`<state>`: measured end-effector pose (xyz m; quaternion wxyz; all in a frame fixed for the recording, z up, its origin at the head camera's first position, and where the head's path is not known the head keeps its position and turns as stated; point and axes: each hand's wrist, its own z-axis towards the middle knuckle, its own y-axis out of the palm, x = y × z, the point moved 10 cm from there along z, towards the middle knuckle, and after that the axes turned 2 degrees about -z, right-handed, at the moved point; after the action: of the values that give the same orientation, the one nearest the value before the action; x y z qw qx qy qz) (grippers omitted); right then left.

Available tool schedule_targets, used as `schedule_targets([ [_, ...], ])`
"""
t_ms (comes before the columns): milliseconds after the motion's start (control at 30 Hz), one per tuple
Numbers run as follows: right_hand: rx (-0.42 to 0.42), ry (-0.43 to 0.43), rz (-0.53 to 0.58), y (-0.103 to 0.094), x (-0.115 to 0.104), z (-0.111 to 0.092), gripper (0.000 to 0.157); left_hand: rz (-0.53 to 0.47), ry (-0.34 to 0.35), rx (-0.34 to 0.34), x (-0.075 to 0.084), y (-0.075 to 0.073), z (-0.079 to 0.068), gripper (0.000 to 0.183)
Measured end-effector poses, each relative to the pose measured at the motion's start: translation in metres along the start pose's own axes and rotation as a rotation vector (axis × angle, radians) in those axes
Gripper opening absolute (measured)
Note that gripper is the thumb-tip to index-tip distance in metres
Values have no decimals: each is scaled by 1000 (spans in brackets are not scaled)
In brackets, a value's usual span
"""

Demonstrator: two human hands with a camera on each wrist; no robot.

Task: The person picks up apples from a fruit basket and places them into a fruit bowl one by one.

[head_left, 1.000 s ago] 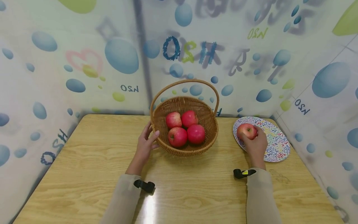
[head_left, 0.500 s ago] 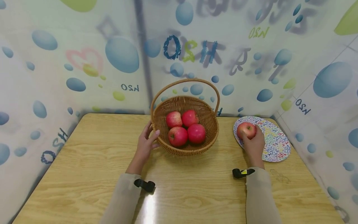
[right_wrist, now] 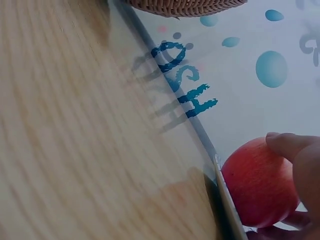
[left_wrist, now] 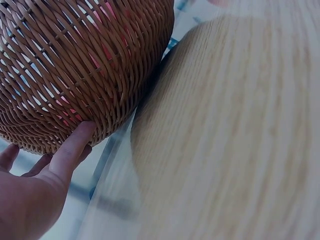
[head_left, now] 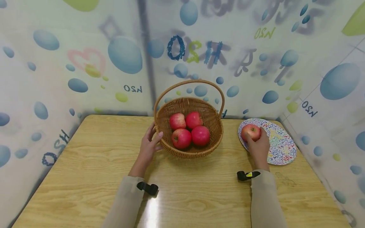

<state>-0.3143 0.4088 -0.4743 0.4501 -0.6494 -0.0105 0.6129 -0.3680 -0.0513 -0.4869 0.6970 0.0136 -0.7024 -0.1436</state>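
A wicker basket [head_left: 194,155] with a tall arched handle stands near the back of the table, holding several red apples [head_left: 181,138]. At its left side, my left hand [head_left: 149,144] rests against the outer wall. The left wrist view shows that thumb [left_wrist: 75,145] laid on the basket weave [left_wrist: 75,75], with the other fingers spread and partly hidden. My right hand [head_left: 259,147] grips a single apple [head_left: 250,132] over a patterned plate [head_left: 280,152], thumb on its near side and fingers on its right. In the right wrist view this apple [right_wrist: 260,185] is right at the plate's surface.
A light wooden table [head_left: 194,196] reaches back to walls printed with blue and green drops [head_left: 124,57]. The right wall [head_left: 336,126] runs close beside the plate. Each sleeved wrist carries a black strap-on camera [head_left: 147,189].
My right hand and its apple have shifted very slightly left over the plate. My left hand keeps its place against the basket.
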Motion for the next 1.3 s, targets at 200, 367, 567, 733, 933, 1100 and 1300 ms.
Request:
schedule_targets([
  [200, 17, -15, -25, -10, -11, -3, 83, -11, 2, -2, -1, -1, 1, 71],
  [367, 76, -88, -20, -23, -32, -7, 76, -19, 6, -7, 0, 0, 2, 70],
  [567, 91, -224, 26, -31, -68, -17, 59, -12, 4, -9, -1, -1, 1, 70],
  [733, 11, -289, 107, -29, -103, -33, 58, -6, -2, -3, -1, -3, 1, 70],
  [933, -89, -454, 154, -23, -149, -62, 52, -12, -1, 2, 0, -3, 2, 70],
  [1100, -198, -602, 174, -7, -176, -85, 53, -5, -3, 4, -2, -1, 3, 70],
  [1300, -315, -695, 87, 20, -202, -101, 57, 2, 0, 6, -2, -3, 4, 69],
])
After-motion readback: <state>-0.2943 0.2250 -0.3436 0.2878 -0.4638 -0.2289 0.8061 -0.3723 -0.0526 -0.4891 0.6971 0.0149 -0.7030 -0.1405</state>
